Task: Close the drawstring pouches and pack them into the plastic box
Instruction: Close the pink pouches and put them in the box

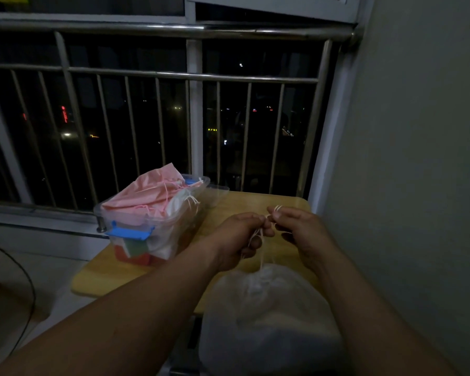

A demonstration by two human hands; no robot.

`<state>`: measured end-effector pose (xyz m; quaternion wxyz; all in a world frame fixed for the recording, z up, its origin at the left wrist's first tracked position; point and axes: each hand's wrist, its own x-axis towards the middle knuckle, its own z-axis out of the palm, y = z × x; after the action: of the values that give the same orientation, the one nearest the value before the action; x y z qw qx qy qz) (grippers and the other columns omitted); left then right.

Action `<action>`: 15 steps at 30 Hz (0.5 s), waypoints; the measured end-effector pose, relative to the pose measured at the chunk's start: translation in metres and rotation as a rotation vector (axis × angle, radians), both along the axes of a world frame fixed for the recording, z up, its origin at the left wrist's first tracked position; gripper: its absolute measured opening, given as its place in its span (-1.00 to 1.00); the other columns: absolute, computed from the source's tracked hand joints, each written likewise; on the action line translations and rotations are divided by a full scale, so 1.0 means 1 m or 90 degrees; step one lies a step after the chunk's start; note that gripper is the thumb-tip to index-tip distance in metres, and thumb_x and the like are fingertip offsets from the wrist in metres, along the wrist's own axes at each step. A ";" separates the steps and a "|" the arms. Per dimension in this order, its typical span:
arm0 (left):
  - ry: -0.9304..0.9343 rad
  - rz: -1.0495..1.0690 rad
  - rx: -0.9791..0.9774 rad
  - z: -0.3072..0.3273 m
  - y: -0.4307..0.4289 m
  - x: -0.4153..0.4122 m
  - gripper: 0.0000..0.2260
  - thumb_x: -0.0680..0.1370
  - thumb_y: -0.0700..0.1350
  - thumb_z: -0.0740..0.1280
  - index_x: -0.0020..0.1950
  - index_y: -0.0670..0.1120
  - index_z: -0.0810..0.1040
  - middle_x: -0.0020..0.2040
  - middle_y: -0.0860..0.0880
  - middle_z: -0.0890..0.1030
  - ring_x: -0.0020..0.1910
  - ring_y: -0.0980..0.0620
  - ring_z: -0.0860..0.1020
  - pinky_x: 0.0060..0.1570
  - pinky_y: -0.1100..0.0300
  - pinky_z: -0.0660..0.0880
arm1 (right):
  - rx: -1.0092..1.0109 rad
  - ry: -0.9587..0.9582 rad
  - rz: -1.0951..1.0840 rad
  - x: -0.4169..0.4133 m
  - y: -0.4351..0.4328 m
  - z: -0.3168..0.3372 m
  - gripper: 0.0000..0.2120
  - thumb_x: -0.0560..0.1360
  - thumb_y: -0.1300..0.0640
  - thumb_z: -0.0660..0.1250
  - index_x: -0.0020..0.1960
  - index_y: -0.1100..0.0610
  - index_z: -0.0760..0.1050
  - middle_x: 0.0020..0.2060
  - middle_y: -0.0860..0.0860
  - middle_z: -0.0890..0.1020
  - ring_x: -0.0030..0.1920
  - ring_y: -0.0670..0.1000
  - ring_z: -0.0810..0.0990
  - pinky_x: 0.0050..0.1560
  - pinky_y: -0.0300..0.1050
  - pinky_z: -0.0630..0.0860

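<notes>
A white drawstring pouch [269,316] sits full and bulging at the near edge of the small wooden table [92,280], its neck gathered. Its thin white cords [261,251] rise from the neck to both hands. My left hand [239,237] pinches the cords just above the pouch. My right hand [296,226] grips the cord ends, which loop over its fingertips, touching the left hand's fingers. To the left stands the clear plastic box [158,226] with a blue latch, heaped above its rim with a pink pouch [147,194] and a white pouch [182,202].
A metal window railing [190,74] runs behind the table, dark night outside. A grey wall [418,158] stands close on the right. A clear lid [217,191] lies behind the box. A round dark rim [25,280] curves at the lower left.
</notes>
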<state>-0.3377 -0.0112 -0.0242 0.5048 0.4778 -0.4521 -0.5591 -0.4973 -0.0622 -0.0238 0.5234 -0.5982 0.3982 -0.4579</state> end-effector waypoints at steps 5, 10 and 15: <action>0.062 0.084 -0.006 -0.005 -0.013 -0.003 -0.84 0.70 -0.16 0.17 0.06 -0.16 0.52 -0.17 -0.07 0.59 -0.45 0.10 0.36 -0.56 0.31 0.17 | 0.206 0.002 0.125 0.005 0.006 -0.019 -0.71 0.67 0.08 0.29 0.20 0.26 0.64 0.09 0.28 0.71 0.11 0.22 0.71 0.25 0.13 0.60; 0.075 0.137 -0.024 -0.007 -0.024 0.000 -0.83 0.71 -0.14 0.18 0.04 -0.16 0.53 -0.15 -0.08 0.58 -0.44 0.09 0.34 -0.58 0.30 0.20 | 0.242 -0.025 0.193 0.004 0.016 -0.025 -0.81 0.59 0.30 0.34 0.10 0.40 0.64 0.01 0.34 0.70 0.02 0.26 0.72 0.06 0.06 0.67; 0.022 0.180 -0.066 -0.004 -0.023 0.000 -0.83 0.69 -0.12 0.20 0.04 -0.13 0.57 -0.09 -0.06 0.58 -0.35 0.08 0.39 -0.44 0.27 0.30 | 0.317 -0.094 0.219 0.009 0.024 -0.025 -0.83 0.59 0.34 0.30 -0.15 0.31 0.60 -0.28 0.21 0.61 -0.26 0.13 0.66 -0.14 -0.01 0.62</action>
<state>-0.3372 -0.0338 -0.0279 0.6105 0.5002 -0.3997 -0.4663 -0.4882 -0.0383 -0.0487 0.7510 -0.4754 0.3524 -0.2932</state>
